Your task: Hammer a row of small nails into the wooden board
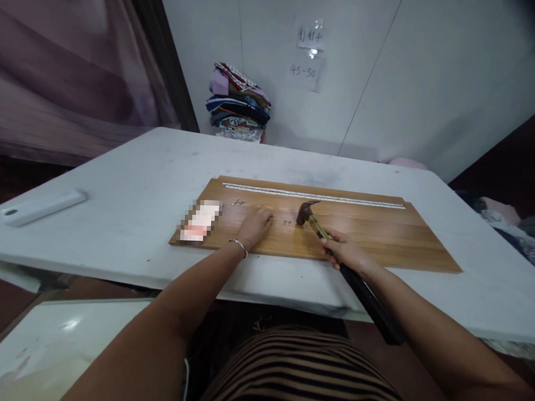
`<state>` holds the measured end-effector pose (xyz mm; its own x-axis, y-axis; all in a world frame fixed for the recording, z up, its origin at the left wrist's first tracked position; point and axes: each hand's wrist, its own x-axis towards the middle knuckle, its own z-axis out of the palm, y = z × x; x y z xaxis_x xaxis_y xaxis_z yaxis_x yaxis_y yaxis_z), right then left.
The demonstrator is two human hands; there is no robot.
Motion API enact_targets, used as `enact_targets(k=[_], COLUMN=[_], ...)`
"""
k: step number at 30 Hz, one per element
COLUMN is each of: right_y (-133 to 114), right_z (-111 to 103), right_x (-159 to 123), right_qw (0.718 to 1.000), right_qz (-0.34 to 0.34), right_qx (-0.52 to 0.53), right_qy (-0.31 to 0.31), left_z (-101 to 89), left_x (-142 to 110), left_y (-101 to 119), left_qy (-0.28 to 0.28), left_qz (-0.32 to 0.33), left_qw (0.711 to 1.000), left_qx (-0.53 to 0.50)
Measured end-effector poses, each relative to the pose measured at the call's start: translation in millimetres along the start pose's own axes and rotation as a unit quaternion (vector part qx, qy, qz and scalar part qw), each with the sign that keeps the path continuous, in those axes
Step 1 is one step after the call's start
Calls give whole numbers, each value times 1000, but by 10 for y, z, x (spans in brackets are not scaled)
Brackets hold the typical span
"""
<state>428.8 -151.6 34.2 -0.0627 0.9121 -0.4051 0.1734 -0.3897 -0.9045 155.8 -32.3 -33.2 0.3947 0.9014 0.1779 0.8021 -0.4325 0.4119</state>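
A wooden board (380, 233) with brown grain lies flat on the white table. My right hand (342, 250) is wrapped around a claw hammer (317, 225), partway up its yellow and black handle. The hammer's rusty head is low over the middle of the board, beside a short row of small nails (286, 223) that stand in the wood. Left of them, my left hand (254, 224) rests at the board with its fingers curled together; anything in the fingertips is too small to make out. Several loose nails (238, 203) lie beyond my left hand.
A white measuring strip (314, 195) runs along the board's far part. A blurred-out pale rectangle (205, 219) covers the board's left end. On the white table (132, 178) lies a white elongated object (45, 207). Folded clothes (240, 103) are stacked by the wall.
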Motion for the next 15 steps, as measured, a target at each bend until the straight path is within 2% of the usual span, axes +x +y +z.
enact_targets(k=[5,15], right_y=[10,25], right_z=[15,38], right_x=[-5,-2], right_qw=[1000,1000], right_qz=[-11,-11], right_qx=[12,16], right_qy=[0,9], left_z=[28,3], left_x=[2,-8], left_y=[-29,2], left_qy=[16,13], left_qz=[17,-11], left_qw=[1000,1000], left_qx=[-3,13])
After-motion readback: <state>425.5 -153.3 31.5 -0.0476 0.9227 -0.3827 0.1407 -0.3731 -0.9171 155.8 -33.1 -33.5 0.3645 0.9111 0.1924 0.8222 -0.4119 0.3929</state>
